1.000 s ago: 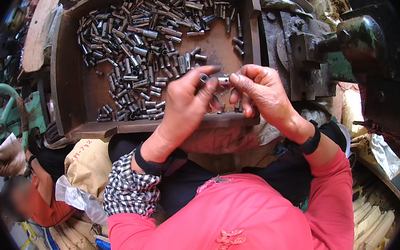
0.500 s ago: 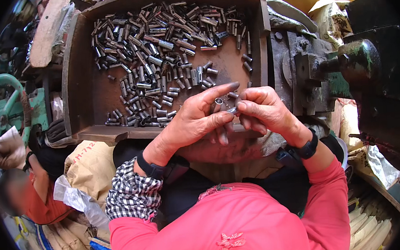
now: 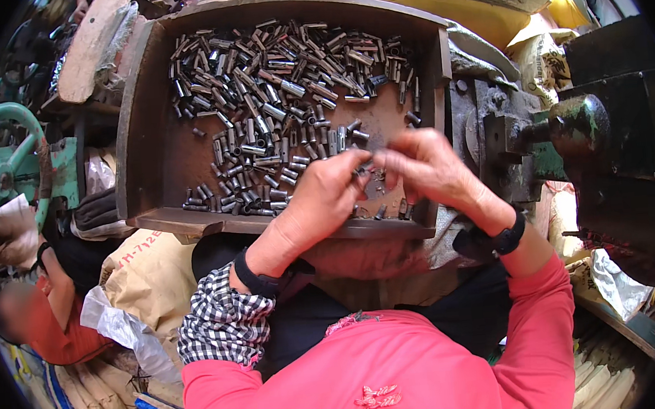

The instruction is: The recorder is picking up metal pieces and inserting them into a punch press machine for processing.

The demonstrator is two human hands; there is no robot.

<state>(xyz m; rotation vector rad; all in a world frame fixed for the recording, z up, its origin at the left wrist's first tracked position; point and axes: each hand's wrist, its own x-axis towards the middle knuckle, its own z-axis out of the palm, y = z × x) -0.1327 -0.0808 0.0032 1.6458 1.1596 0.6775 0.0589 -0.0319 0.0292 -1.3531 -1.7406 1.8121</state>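
Observation:
A shallow brown wooden tray (image 3: 131, 135) lies in front of me with a heap of short metal tubes (image 3: 256, 79) in it. Over its near right part my left hand (image 3: 328, 189) is closed, thumb and fingers curled round a small metal tube (image 3: 361, 169) that shows only in part. Close beside those fingertips is my right hand (image 3: 428, 167), its fingers bent and smeared by motion. Whether it holds anything is not clear. A few small metal pieces (image 3: 380, 212) lie in the tray below the hands.
To the right stands a heavy dark machine (image 3: 502, 121) with a green cylindrical part. A green handwheel (image 3: 9, 168) is at the left, near another person in an orange top (image 3: 68, 325). Paper sacks (image 3: 148, 276) and a grey cloth (image 3: 477, 50) lie around the tray.
My left hand has turned and its fingers have closed more around the tube. The right hand has lifted slightly and moves quickly at the left fingertips. The tray sits slightly lower in view.

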